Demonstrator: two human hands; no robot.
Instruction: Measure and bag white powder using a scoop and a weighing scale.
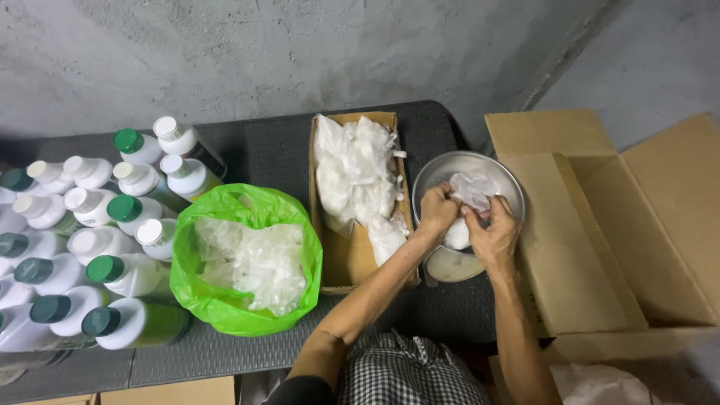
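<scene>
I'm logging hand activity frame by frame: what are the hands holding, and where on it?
Both hands, left and right, hold a small clear plastic bag of white stuff by its crumpled top, over the metal bowl.

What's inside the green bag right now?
The green bag holds crumpled clear plastic bags, piled loosely. Anything beneath that pile, and the bag's bottom, is covered.

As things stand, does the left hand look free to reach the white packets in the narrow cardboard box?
Probably not at once: the left hand and the right hand both grip a small clear bag over the metal bowl. The narrow cardboard box lies just beside it, open-topped, unobstructed.
</scene>
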